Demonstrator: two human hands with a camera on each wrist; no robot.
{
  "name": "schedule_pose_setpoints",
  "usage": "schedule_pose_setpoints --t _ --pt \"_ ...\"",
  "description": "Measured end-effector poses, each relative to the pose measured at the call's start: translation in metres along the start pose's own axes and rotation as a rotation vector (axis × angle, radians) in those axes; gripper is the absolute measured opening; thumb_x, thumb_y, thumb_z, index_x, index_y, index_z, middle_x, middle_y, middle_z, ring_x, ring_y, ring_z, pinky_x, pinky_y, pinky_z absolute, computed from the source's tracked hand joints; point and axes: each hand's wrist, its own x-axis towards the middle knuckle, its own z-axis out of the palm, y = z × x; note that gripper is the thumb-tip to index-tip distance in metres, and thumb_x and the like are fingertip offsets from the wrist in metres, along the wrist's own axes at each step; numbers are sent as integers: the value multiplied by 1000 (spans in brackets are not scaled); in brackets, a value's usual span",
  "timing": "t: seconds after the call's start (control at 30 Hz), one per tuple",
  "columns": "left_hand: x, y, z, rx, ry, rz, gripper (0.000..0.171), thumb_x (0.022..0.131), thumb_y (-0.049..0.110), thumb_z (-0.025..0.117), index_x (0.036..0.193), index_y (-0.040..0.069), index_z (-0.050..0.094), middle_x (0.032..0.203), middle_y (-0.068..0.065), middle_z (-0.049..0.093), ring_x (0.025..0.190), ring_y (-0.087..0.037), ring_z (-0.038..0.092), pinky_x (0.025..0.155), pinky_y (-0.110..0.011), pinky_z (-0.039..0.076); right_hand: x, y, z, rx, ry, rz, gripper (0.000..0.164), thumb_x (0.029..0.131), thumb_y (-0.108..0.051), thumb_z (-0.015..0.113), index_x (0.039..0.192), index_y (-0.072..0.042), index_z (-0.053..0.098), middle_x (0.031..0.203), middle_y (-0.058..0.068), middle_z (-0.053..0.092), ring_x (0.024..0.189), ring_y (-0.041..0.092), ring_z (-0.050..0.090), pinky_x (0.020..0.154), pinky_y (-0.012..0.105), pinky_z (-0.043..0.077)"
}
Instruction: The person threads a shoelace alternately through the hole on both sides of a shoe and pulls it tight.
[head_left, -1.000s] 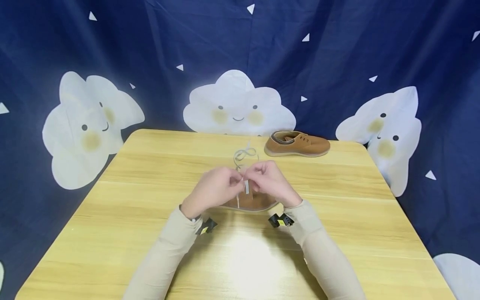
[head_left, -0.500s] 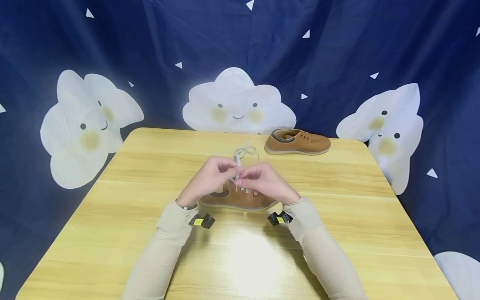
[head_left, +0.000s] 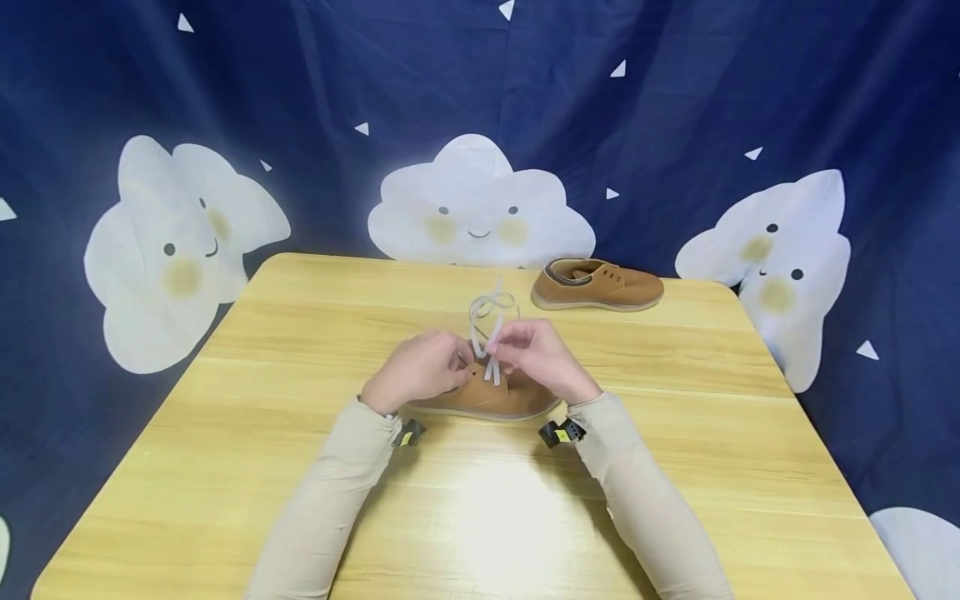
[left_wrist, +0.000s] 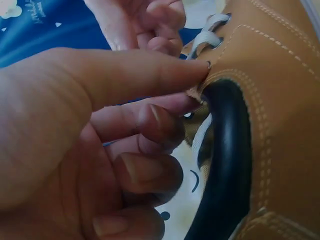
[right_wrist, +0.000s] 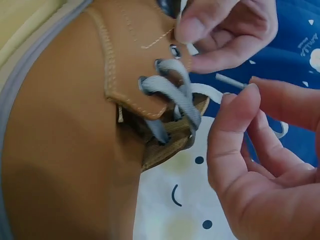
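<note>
A brown leather shoe [head_left: 480, 402] stands on the table, toe to the right. My left hand [head_left: 422, 368] pinches the edge of its lacing flap between thumb and index finger, by the top eyelet [right_wrist: 175, 51] near the dark padded collar [left_wrist: 227, 150]. My right hand [head_left: 543, 360] pinches a pale grey flat shoelace [right_wrist: 229, 81] between thumb and index finger, just off the flap. Lower down, the lace crosses through the eyelets over the tongue [right_wrist: 172, 150]. A loose loop of lace extends beyond the shoe in the head view.
The matching brown shoe [head_left: 597, 286] stands at the back of the wooden table [head_left: 225, 467], toe to the right, and no lace shows in its eyelets. Behind the table hangs a dark blue curtain [head_left: 315, 75] with cloud prints.
Half a second ago both hands were together at the lace above the shoe. Since then my left hand has moved to the flap edge, while my right hand stays on the lace.
</note>
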Motion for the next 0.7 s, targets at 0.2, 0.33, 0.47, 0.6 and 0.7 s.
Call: schedule_pose_setpoints --t 0.2,0.33,0.47,0.6,0.7 --pt "2 3 1 -6 8 4 11 87 12 76 97 18 77 71 5 61 62 -12 53 54 -27 42 5 7 5 -25 81 -14 7 91 -3 72 94 2 74 88 10 77 68 14 66 61 25 55" --pt "2 2 1 -6 23 28 11 86 10 77 90 20 77 73 5 62 66 -12 54 57 -28 43 4 7 9 -113 104 -47 6 89 -3 74 93 0 75 89 10 79 71 13 69 62 23 54" --pt "0 3 1 1 41 44 11 85 9 78 87 20 77 79 6 67 70 -12 57 61 -29 46 3 6 13 -220 102 -110 4 88 -2 75 92 -1 77 90 14 79 74 13 71 68 23 56" --pt "0 4 1 6 45 39 12 85 10 80 87 21 77 84 7 70 74 -12 59 64 -29 48 2 5 14 -257 86 -147 4 89 0 74 89 -3 77 90 15 79 73 14 70 67 24 55" --pt "-1 4 0 8 45 34 12 85 11 81 86 22 77 84 7 70 74 -12 60 64 -29 48 1 5 14 -254 100 -147 6 89 1 74 88 -4 77 89 14 79 72 13 69 67 22 54"
